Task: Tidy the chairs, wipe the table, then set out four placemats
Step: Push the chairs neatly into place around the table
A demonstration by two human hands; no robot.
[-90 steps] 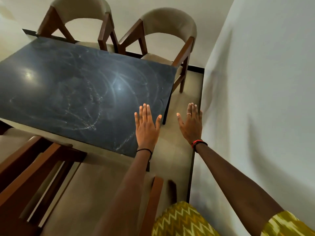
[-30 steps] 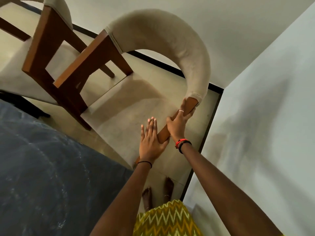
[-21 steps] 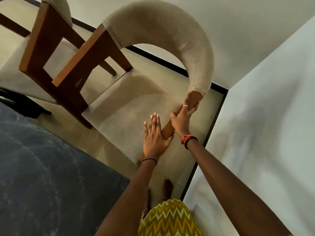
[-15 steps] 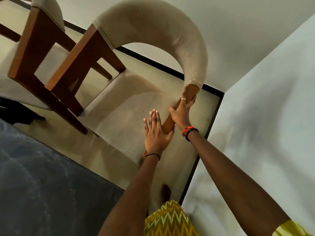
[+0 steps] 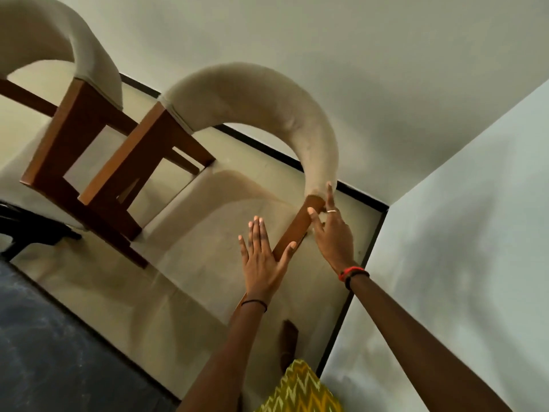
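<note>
Chair touched at its armrest in a corner of the room.

The dark table was seen at lower left, with two upholstered chairs set apart from its edge: the far chair at upper left and the near chair just beside it, close to the wall. The near chair's wooden armrest was touched by both hands. The left hand was held flat, fingers straight, thumb against the rail. The right hand was spread loosely at the rail's upper end, fingers extended.

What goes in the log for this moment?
step: tidy chair | left hand: open, thumb at armrest | right hand: open, touching armrest
</note>
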